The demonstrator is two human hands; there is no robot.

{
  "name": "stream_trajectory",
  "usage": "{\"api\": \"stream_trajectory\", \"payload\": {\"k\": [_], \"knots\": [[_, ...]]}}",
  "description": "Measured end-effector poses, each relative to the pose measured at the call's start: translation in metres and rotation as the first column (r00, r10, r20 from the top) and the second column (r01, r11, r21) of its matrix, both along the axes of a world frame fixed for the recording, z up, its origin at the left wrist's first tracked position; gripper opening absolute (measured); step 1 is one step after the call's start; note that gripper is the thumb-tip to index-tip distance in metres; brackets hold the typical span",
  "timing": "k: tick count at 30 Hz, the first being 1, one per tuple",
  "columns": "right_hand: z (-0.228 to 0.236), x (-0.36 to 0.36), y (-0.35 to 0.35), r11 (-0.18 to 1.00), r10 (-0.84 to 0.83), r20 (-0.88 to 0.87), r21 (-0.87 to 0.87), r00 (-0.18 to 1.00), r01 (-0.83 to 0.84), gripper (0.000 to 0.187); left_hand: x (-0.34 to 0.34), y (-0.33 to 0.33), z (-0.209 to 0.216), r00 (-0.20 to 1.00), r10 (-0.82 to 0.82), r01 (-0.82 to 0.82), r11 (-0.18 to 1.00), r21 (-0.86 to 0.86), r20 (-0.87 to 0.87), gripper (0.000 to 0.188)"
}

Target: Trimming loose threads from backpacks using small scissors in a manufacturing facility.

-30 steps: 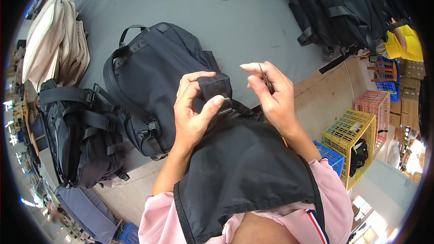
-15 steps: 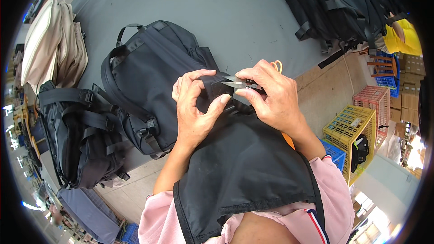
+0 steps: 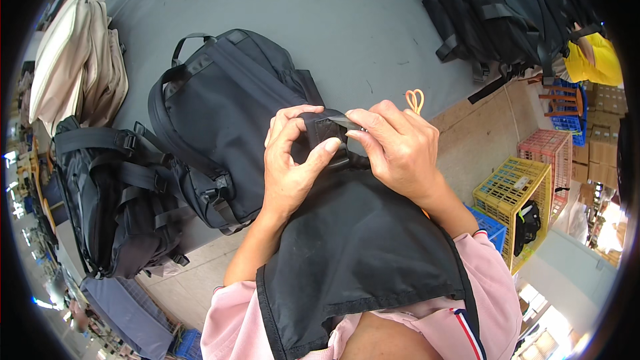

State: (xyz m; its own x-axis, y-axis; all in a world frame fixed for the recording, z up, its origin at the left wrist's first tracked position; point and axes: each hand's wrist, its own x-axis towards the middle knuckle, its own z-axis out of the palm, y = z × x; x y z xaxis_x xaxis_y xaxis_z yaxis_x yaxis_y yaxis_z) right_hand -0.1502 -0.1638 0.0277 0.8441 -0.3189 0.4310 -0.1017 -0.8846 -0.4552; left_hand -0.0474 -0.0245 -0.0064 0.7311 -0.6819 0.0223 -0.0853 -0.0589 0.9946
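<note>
A black backpack (image 3: 230, 103) lies on the grey table in front of me. My left hand (image 3: 290, 163) pinches the stitched end of its black strap (image 3: 324, 135) between thumb and fingers. Close beside it, my right hand (image 3: 400, 150) grips a pair of thread snips, mostly covered by the fingers. The snips' blades (image 3: 342, 121) lie together against the strap's upper edge. Behind the knuckles sticks out an orange-yellow cord loop (image 3: 415, 101). Any thread at the blades is too small to make out.
At left, another black bag (image 3: 110, 200) sits by a stack of beige bags (image 3: 80, 60). More black bags (image 3: 493, 10) are piled at the far right of the table (image 3: 353, 20). Plastic crates (image 3: 510, 187) stand on the floor to the right. A black apron (image 3: 367, 240) covers my front.
The snips' blades were apart and now lie together at the strap's edge. My right hand has turned slightly, and the cord loop shows more. My left hand keeps its pinch.
</note>
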Motion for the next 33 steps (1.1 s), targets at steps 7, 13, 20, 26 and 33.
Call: {"api": "stream_trajectory", "payload": {"k": [7,13,20,26,33], "knots": [[-0.015,0.005,-0.010,0.730,-0.167,0.082,0.680,0.983,0.067,0.017,-0.009,0.013,0.011,0.734,0.331,-0.371,0.927,-0.058,0.593,0.026],[-0.024,0.020,-0.003,0.518,-0.063,0.090,0.854,0.994,-0.045,0.011,-0.018,0.020,0.019,0.643,-0.131,-0.225,0.909,-0.350,-0.754,0.021],[-0.040,0.042,-0.008,0.254,0.403,-0.330,0.937,0.854,0.241,0.028,-0.026,0.026,-0.018,0.118,-0.380,-0.070,0.918,-0.389,-0.917,0.032],[-0.045,0.053,-0.015,0.252,0.520,-0.143,0.968,0.842,0.009,0.035,-0.025,0.024,0.004,0.415,-0.234,0.121,0.972,-0.202,-0.879,0.049],[-0.054,0.054,-0.007,-0.279,0.629,0.023,0.940,0.777,0.198,0.047,-0.024,0.039,0.005,0.603,-0.193,0.211,0.974,-0.079,-0.774,0.061]]}}
